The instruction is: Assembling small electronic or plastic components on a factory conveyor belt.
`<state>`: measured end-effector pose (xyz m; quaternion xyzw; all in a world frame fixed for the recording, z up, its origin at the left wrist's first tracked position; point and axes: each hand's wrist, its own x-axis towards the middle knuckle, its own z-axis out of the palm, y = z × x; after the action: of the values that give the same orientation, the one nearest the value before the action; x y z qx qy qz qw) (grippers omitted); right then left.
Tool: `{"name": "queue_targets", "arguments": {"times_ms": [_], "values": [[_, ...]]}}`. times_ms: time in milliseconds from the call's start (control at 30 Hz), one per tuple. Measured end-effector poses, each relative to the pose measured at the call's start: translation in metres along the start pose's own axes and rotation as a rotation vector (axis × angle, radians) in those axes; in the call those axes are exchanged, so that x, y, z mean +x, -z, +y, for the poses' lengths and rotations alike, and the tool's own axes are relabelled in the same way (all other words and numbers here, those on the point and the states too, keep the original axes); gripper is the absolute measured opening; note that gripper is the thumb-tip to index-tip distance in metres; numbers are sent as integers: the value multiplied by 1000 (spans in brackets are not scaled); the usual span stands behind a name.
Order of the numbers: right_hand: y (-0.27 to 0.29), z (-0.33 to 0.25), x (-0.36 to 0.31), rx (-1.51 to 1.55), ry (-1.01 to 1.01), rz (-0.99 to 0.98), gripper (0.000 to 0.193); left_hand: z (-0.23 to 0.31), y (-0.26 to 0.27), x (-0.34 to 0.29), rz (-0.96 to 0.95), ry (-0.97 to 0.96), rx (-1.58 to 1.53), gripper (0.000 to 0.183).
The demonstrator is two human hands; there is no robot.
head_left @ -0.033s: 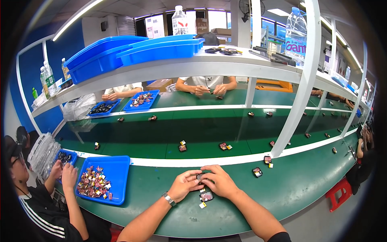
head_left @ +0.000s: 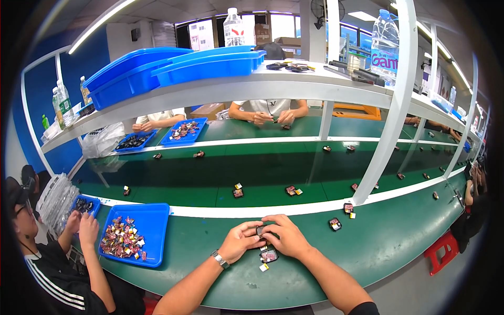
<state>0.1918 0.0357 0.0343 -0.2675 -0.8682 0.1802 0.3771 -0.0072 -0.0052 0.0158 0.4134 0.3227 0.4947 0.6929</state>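
My left hand (head_left: 239, 242) and my right hand (head_left: 287, 239) meet over the green table near its front edge. Together their fingertips pinch a small dark part (head_left: 260, 230). A silver watch (head_left: 220, 259) is on my left wrist. Just below my hands, a second small dark part with a reddish face (head_left: 269, 255) lies on the table. A tiny pale piece (head_left: 264, 267) lies beside it. How the held part is oriented is hidden by my fingers.
A blue tray (head_left: 155, 220) of several small coloured parts sits to my left, next to a seated person's hands (head_left: 84, 226). More small parts (head_left: 334, 224) dot the green belt (head_left: 210, 178). A white post (head_left: 383, 131) rises at right. Blue bins (head_left: 210, 65) fill the shelf; other people work opposite.
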Motion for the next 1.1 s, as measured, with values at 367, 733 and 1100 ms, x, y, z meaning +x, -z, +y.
{"name": "queue_targets", "arguments": {"times_ms": [367, 733, 1100], "values": [[4, -6, -2, 185, -123, -90, 12, -2, 1, 0, 7, 0, 77, 35], [-2, -10, -5, 154, -127, 59, 9, -9, 9, 1, -30, -49, -41, 29], [-12, -12, -6, 185, -136, 139, 14, -11, 10, 1, -57, -69, -61, 30]]}}
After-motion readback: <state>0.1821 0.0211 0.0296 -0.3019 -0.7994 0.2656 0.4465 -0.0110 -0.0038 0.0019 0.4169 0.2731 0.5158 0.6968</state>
